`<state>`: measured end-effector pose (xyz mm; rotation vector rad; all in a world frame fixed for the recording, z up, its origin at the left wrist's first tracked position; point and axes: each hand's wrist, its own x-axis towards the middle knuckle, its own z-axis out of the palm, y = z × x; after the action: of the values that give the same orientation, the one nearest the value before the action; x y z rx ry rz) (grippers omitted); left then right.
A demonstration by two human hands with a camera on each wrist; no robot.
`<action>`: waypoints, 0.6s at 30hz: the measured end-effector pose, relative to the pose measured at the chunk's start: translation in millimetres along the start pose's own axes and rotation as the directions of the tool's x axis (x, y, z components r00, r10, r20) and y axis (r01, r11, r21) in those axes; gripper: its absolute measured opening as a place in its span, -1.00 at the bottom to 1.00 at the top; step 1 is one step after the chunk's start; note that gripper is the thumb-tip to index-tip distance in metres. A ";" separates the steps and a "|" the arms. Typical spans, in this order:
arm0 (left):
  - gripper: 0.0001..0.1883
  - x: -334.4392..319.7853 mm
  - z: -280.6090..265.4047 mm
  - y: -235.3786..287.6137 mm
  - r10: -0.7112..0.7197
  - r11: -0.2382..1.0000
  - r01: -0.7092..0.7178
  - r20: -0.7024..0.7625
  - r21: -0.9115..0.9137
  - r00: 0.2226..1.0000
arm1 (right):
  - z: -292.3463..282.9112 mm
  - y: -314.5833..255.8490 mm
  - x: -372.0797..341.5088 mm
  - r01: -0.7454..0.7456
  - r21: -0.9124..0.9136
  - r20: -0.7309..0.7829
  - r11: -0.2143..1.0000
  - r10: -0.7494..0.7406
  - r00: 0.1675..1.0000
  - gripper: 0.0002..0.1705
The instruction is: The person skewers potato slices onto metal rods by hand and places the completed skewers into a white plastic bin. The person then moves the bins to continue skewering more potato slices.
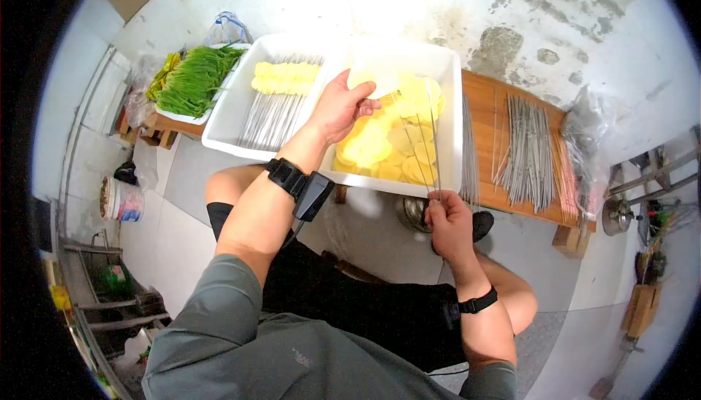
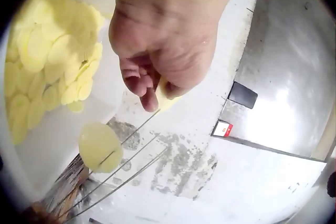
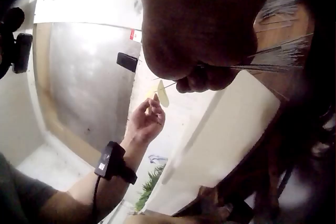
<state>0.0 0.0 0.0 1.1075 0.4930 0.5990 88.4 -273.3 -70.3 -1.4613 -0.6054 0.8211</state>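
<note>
My left hand (image 1: 343, 110) is raised over the white tub and pinches a thin yellow potato slice (image 2: 164, 99), most of it covered by the fingers. In the left wrist view, the tip of a metal skewer (image 2: 137, 129) meets that slice. Another potato slice (image 2: 101, 148) is threaded lower on the same skewer. My right hand (image 1: 450, 226), at the tub's near right corner, grips the lower ends of a few thin metal skewers (image 1: 437, 155) that point up and away. Loose potato slices (image 1: 369, 144) lie heaped in the tub (image 1: 451, 119) below.
Left of the tub, a white tray (image 1: 219, 133) holds skewers carrying yellow slices (image 1: 285, 78). Beyond it are green vegetables (image 1: 196, 82). Many bare skewers (image 1: 529, 151) lie on the wooden board (image 1: 485, 100) at right, beside a clear plastic bag (image 1: 591, 144). A stained wall (image 1: 409, 5) stands behind.
</note>
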 end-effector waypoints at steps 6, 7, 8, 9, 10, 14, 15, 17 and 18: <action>-0.74 5.2 -2.1 -1.5 0.004 1.000 -0.003 -0.040 0.031 0.999 | 0.3 -9.9 -2.0 0.016 0.013 -0.007 1.000 -0.016 1.000 -0.88; -0.75 6.5 0.6 -1.1 0.018 0.997 -0.013 -0.061 0.073 0.998 | -2.3 -11.7 -3.7 -0.017 0.025 -0.017 1.000 0.018 1.000 -0.86; -0.75 6.0 1.9 -1.1 0.027 0.993 -0.018 -0.085 0.115 0.996 | -3.6 -12.3 -6.4 -0.055 0.040 -0.027 0.998 0.056 0.998 -0.84; -0.75 6.1 2.2 -1.0 0.029 0.993 -0.019 -0.086 0.116 0.996 | -4.1 -11.7 -7.0 -0.054 0.040 -0.025 0.998 0.055 0.998 -0.84; -0.73 5.8 2.8 -1.4 0.096 0.979 -0.080 -0.076 0.189 0.992 | -5.0 -11.1 -7.6 -0.052 0.075 -0.007 0.996 0.053 0.999 -0.84; -0.66 -2.3 3.9 2.8 0.133 0.971 -0.145 0.074 0.191 0.988 | -1.3 -4.3 -3.2 0.023 0.004 -0.004 1.000 -0.023 1.000 -0.88; -0.66 -3.4 7.4 4.5 0.133 0.971 -0.145 0.076 0.191 0.988 | -1.2 -4.6 -2.3 0.023 0.004 -0.006 1.000 -0.023 1.000 -0.88; -0.62 -5.3 13.1 6.9 0.170 0.955 -0.172 0.028 0.240 0.985 | -0.1 -5.9 -1.3 0.018 -0.047 -0.026 0.999 -0.019 0.999 -0.88; -0.62 -5.3 11.7 6.7 0.171 0.956 -0.172 0.024 0.239 0.985 | 0.8 -5.6 -1.4 0.017 -0.049 -0.023 0.999 -0.018 1.000 -0.88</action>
<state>2.2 -9.2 10.9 1.3921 0.4784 0.7019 87.5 -273.5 -64.5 -1.5060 -0.6234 0.7795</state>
